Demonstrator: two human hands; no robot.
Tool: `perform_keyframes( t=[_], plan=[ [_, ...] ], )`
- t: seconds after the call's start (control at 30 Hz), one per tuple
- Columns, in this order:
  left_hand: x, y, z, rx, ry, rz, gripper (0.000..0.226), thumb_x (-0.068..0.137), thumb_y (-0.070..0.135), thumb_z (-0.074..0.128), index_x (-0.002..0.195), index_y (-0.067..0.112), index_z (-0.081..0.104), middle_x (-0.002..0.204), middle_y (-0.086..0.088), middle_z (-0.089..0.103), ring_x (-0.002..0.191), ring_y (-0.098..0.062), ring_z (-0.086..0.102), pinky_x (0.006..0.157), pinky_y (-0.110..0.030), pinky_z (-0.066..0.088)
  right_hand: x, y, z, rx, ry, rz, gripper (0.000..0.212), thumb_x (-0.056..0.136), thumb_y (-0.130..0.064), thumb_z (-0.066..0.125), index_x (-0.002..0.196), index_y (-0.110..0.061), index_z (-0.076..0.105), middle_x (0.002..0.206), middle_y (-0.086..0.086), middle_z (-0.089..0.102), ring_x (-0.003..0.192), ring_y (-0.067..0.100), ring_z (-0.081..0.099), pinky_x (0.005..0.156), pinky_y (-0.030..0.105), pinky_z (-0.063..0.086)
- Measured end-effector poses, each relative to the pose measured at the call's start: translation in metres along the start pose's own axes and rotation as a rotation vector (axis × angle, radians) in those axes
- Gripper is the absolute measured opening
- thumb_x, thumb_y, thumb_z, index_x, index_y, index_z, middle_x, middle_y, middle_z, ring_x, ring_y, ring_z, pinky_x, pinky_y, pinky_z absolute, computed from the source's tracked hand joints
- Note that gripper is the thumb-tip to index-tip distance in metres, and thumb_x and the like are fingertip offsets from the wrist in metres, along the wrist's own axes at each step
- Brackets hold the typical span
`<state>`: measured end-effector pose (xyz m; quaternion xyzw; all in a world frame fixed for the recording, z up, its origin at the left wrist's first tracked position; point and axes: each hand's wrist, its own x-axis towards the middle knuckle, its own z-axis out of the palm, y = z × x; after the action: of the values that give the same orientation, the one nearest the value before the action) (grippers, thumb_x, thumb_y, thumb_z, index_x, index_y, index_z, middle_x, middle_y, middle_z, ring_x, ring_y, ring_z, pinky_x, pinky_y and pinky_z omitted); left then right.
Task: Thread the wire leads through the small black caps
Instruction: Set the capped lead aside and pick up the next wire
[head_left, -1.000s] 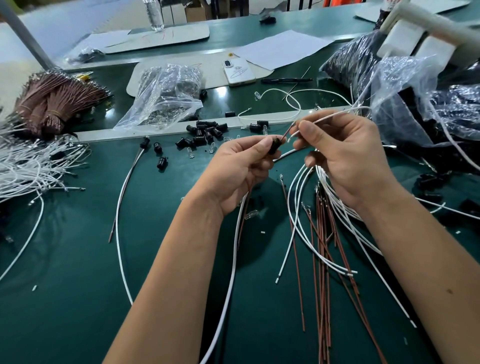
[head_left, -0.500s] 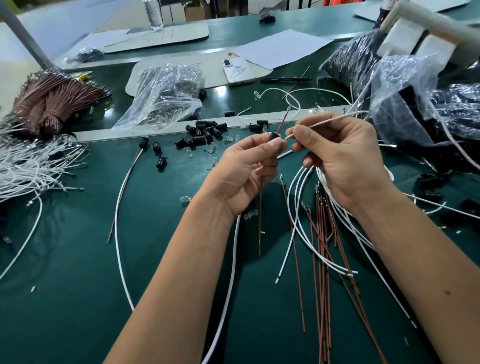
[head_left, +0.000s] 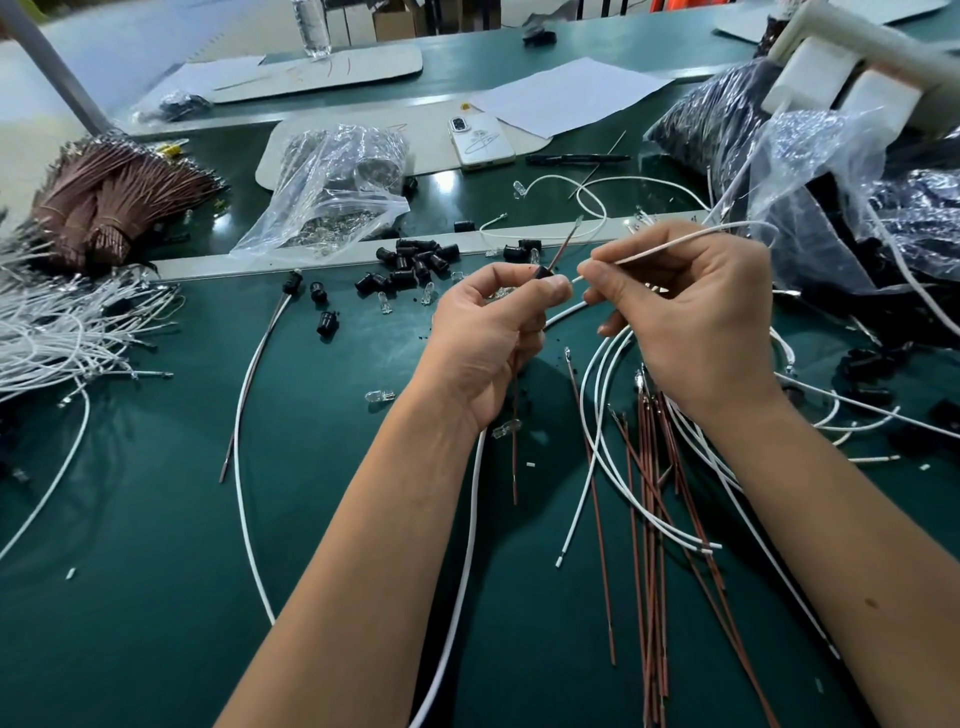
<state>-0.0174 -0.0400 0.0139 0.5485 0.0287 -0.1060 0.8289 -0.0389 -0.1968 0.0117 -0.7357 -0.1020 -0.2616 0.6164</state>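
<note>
- Black cap (head_left: 540, 272): pinched in left hand (head_left: 485, 332) grip above the table; brown lead (head_left: 563, 247) already passed through.
- White lead (head_left: 670, 244): pinched by right hand (head_left: 691, 317), tip beside cap.
- Step judged: second lead; fine alignment required.

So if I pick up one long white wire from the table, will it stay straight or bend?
Probably floppy: the white wires lie in loose curves on the table. Likely light too: the right hand holds one by a pinch, and it arcs.
</note>
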Motion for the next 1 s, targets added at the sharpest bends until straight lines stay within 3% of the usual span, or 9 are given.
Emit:
perform_keyframes(
  t=[0.27,0.43,0.57,1.0],
  plan=[
    [0.001,-0.003,0.000,-0.008,0.016,0.014,0.023,0.084,-0.004,0.074,0.085,0.013,0.059,0.068,-0.002,0.062,0.049,-0.008,0.038,0.047,-0.019,0.034,-0.001,0.001,0.002,-0.040,0.029,-0.055,0.008,0.087,-0.010,0.083,0.087,-0.012,0.075,0.078,0.002,0.075,0.067,0.020,0.075,0.051,0.027,0.059],
    [0.001,0.004,-0.007,0.001,-0.060,-0.058,0.015,0.088,-0.005,0.068,0.088,0.009,0.061,0.083,-0.013,0.072,0.050,-0.006,0.046,0.048,-0.013,0.036,0.005,0.000,-0.002,0.106,0.050,0.019,0.008,0.088,-0.010,0.083,0.090,-0.010,0.074,0.076,0.004,0.076,0.064,0.019,0.073,0.051,0.026,0.057],
    [0.002,0.007,-0.009,-0.052,-0.134,-0.107,0.008,0.094,-0.003,0.059,0.094,0.003,0.065,0.083,-0.014,0.073,0.055,-0.008,0.051,0.050,-0.011,0.040,0.006,0.001,-0.002,0.210,0.060,0.098,0.009,0.087,-0.009,0.082,0.091,-0.007,0.075,0.077,0.006,0.077,0.064,0.018,0.072,0.051,0.024,0.054],
    [0.000,0.001,-0.001,-0.201,-0.278,-0.207,0.020,0.100,0.009,0.051,0.101,-0.002,0.067,0.082,-0.010,0.069,0.057,-0.006,0.052,0.046,-0.010,0.041,0.004,-0.001,-0.001,0.224,0.091,0.094,0.011,0.086,-0.013,0.084,0.090,-0.013,0.074,0.078,0.008,0.077,0.062,0.020,0.073,0.047,0.023,0.051]
  ],
)
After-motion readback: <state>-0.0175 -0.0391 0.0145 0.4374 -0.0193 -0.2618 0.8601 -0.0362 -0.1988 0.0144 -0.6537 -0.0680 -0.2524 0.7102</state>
